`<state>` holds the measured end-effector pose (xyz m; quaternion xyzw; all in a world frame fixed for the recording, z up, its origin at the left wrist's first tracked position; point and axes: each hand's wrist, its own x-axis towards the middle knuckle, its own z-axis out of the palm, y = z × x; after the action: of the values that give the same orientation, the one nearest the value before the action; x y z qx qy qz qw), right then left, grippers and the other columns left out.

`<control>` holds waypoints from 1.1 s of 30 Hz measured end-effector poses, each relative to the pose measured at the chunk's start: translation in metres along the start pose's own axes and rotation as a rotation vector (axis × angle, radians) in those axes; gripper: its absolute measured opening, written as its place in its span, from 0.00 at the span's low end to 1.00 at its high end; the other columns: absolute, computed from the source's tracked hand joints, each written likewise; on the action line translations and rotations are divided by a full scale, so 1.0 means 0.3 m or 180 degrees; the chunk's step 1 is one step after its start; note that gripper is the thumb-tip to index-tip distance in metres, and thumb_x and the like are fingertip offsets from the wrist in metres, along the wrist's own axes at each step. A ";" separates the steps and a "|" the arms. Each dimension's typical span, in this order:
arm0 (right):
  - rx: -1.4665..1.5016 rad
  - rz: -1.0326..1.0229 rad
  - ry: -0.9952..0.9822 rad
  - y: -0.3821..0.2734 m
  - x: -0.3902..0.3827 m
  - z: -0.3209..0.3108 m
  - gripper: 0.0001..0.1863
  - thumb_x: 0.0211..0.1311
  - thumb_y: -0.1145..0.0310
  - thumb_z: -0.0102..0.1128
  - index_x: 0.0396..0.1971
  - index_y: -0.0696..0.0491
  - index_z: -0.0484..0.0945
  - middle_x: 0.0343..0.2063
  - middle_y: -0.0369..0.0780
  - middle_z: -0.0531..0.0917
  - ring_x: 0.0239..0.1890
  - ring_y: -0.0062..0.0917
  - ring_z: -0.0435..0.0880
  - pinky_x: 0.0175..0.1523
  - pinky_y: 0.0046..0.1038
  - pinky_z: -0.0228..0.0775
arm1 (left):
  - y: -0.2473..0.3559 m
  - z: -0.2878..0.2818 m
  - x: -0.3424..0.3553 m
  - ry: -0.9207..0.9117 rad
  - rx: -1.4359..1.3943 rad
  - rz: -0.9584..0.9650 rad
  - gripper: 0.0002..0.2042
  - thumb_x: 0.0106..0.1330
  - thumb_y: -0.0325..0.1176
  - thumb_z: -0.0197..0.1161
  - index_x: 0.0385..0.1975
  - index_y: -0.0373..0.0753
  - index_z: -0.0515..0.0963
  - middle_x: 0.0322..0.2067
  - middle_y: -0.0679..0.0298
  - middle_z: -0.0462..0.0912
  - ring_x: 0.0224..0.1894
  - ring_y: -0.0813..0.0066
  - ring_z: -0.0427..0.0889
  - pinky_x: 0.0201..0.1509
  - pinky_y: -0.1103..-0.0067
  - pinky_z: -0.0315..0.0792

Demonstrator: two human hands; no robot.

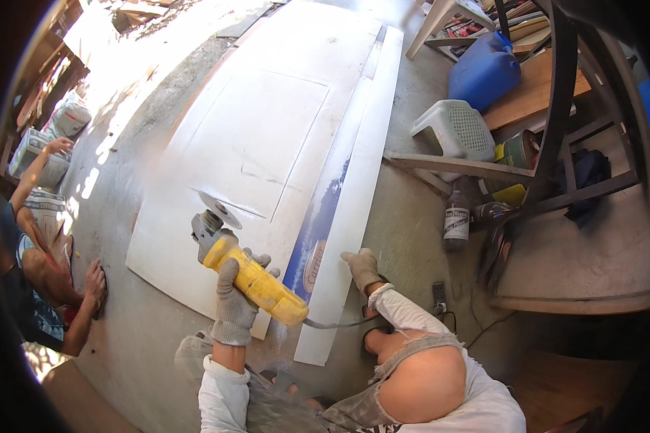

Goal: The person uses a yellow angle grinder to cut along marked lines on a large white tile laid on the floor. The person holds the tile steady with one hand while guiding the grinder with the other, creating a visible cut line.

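Observation:
My gloved left hand is wrapped round a yellow angle grinder, its cutting disc raised over a large white sheet with scored lines and a faint powdery haze near the disc. My gloved right hand grips the right edge of a long white strip, index finger laid on top. Between sheet and strip shows a blue printed band. The grinder's black cord runs rightward past my right wrist and bare knee.
At left a crouching co-worker has a hand near the floor, beside wrapped sacks. On the right are a blue jerrycan, white plastic stool, dark metal frame, brown bottle and a socket with cords.

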<state>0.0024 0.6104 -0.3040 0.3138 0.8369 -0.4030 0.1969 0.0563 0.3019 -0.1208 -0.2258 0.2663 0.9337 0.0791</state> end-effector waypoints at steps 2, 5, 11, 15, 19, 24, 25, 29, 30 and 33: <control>0.0245 -0.0089 0.0158 -0.035 -0.010 0.002 0.29 0.55 0.65 0.75 0.55 0.61 0.79 0.49 0.55 0.87 0.55 0.46 0.86 0.62 0.40 0.77 | 0.001 0.020 -0.009 -0.0064 -0.0001 -0.0019 0.29 0.66 0.52 0.76 0.57 0.42 0.75 0.46 0.58 0.87 0.55 0.58 0.87 0.63 0.55 0.84; -0.0107 -0.0217 0.0182 -0.086 0.002 0.012 0.34 0.57 0.70 0.68 0.66 0.58 0.73 0.52 0.55 0.86 0.58 0.50 0.86 0.66 0.43 0.76 | -0.009 0.030 -0.015 -0.0082 -0.0027 0.0049 0.27 0.67 0.52 0.76 0.56 0.42 0.75 0.46 0.57 0.87 0.55 0.59 0.87 0.63 0.55 0.84; -0.0220 -0.1561 0.1080 -0.250 0.270 0.006 0.39 0.61 0.69 0.63 0.73 0.60 0.64 0.62 0.62 0.77 0.64 0.55 0.79 0.68 0.47 0.73 | -0.026 0.015 -0.018 0.0047 -0.0143 0.0047 0.26 0.69 0.50 0.74 0.56 0.40 0.75 0.45 0.58 0.87 0.55 0.59 0.87 0.65 0.53 0.84; -0.0245 -0.1392 0.1359 -0.291 0.463 -0.124 0.31 0.62 0.64 0.62 0.65 0.61 0.74 0.56 0.61 0.82 0.61 0.56 0.81 0.66 0.47 0.74 | -0.030 0.019 -0.013 0.0230 -0.0073 0.0128 0.26 0.69 0.49 0.74 0.57 0.40 0.74 0.47 0.56 0.87 0.56 0.59 0.87 0.64 0.53 0.84; 0.0094 -0.1622 0.0551 -0.326 0.640 -0.160 0.22 0.64 0.61 0.63 0.52 0.60 0.84 0.44 0.56 0.88 0.50 0.51 0.87 0.58 0.46 0.77 | -0.038 0.028 0.006 0.0137 -0.0078 0.0083 0.27 0.68 0.50 0.74 0.58 0.39 0.74 0.48 0.56 0.86 0.55 0.59 0.87 0.64 0.53 0.84; -0.0437 -0.1655 0.1506 -0.284 0.686 -0.041 0.19 0.64 0.59 0.64 0.47 0.58 0.85 0.49 0.60 0.85 0.52 0.58 0.84 0.58 0.50 0.76 | -0.082 0.051 0.032 0.0401 -0.0172 0.0180 0.29 0.67 0.53 0.75 0.57 0.40 0.75 0.44 0.59 0.85 0.52 0.61 0.87 0.62 0.53 0.84; -0.0356 -0.1626 0.1490 -0.278 0.675 -0.028 0.21 0.65 0.59 0.64 0.48 0.60 0.83 0.53 0.61 0.82 0.55 0.59 0.81 0.62 0.50 0.74 | -0.087 0.053 0.030 0.0317 -0.0258 0.0112 0.29 0.66 0.54 0.76 0.56 0.40 0.75 0.43 0.60 0.84 0.51 0.62 0.86 0.62 0.52 0.84; -0.0795 -0.1914 0.1139 -0.298 0.618 -0.087 0.27 0.68 0.58 0.62 0.58 0.65 0.79 0.51 0.59 0.80 0.53 0.56 0.81 0.60 0.51 0.75 | -0.078 0.071 0.051 0.0438 -0.0033 0.0097 0.28 0.65 0.53 0.76 0.54 0.40 0.75 0.42 0.62 0.84 0.49 0.62 0.85 0.62 0.52 0.83; -0.0853 -0.1969 0.1018 -0.313 0.609 -0.113 0.27 0.69 0.58 0.62 0.57 0.65 0.79 0.52 0.59 0.80 0.53 0.56 0.82 0.60 0.51 0.75 | -0.079 0.075 0.057 0.0368 -0.0064 0.0086 0.28 0.65 0.53 0.77 0.53 0.40 0.75 0.42 0.62 0.84 0.49 0.62 0.85 0.62 0.52 0.83; -0.1080 -0.2103 0.0981 -0.349 0.591 -0.166 0.25 0.69 0.57 0.62 0.54 0.63 0.81 0.51 0.57 0.81 0.53 0.54 0.82 0.59 0.51 0.76 | -0.085 0.090 0.080 0.0350 -0.0078 0.0142 0.28 0.64 0.53 0.77 0.52 0.41 0.75 0.41 0.62 0.83 0.49 0.62 0.85 0.61 0.52 0.83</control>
<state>-0.2015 0.6650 -0.3199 0.0477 0.9671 -0.2489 -0.0221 0.0315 0.3384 -0.1234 -0.2716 0.2638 0.9246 0.0408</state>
